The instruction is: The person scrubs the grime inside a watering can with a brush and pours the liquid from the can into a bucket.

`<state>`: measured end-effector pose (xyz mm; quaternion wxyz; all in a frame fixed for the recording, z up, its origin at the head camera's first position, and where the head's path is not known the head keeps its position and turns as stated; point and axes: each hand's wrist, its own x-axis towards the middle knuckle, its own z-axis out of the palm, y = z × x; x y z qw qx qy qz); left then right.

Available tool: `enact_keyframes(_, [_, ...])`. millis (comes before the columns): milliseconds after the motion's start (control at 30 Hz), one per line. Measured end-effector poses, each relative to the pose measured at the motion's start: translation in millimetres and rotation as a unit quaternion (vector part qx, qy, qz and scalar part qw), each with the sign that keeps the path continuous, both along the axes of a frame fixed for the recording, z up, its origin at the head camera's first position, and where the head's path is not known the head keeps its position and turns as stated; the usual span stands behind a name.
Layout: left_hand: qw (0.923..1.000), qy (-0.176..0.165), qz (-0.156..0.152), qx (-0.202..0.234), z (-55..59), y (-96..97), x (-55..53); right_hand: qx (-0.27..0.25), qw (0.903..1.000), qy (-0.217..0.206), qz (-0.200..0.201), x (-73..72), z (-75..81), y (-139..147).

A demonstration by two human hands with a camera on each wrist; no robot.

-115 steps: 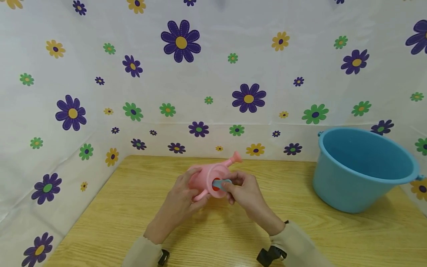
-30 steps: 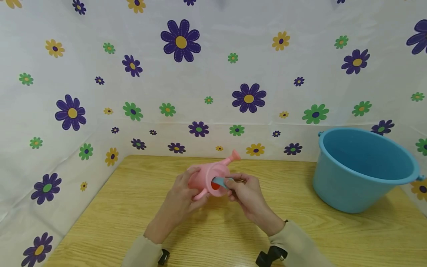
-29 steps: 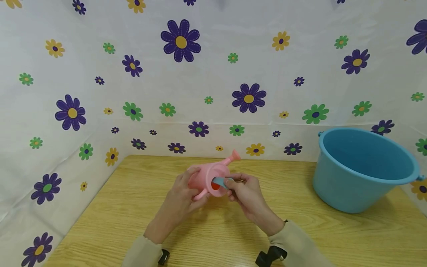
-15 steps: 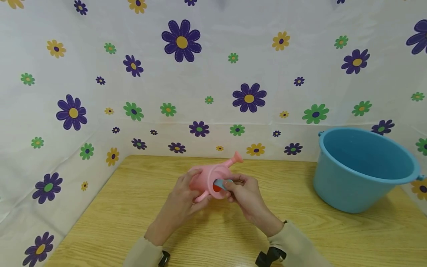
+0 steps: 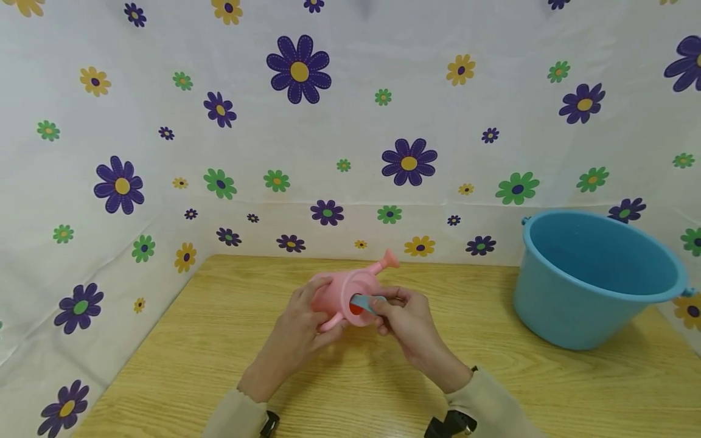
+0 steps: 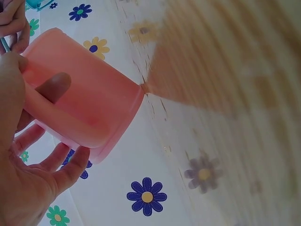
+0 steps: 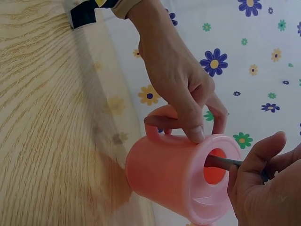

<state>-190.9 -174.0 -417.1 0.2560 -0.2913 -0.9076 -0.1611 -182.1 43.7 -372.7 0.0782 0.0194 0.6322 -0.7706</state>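
Note:
A pink watering can (image 5: 327, 296) is tilted on its side in the head view, its round opening turned toward my right hand and its spout pointing to the back right. My left hand (image 5: 296, 325) grips it around the body and handle; the left wrist view shows the fingers about the handle (image 6: 70, 122). Between thumb and fingers, my right hand (image 5: 413, 322) pinches a slim light-blue handle (image 5: 362, 302). This runs into the can's opening, as the right wrist view also shows; its far end is hidden inside. Red-orange shows within the opening.
A large light-blue bucket (image 5: 575, 313) stands on the wooden table (image 5: 219, 316) at the right. Behind and to the left hangs a white flower-print sheet (image 5: 350, 121), meeting the table's back edge.
Over the last second the watering can has shifted slightly right and down with my left hand. My right hand still holds the blue handle in the opening, its angle altered a little.

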Motion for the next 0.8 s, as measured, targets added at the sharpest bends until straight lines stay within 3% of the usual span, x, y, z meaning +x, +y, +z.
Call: enact_keyframes(800, [0.9996, -0.019, 0.017, 0.013, -0.3, 0.1, -0.4, -0.002, 0.9999, -0.01, -0.004, 10.0, 8.2, 15])
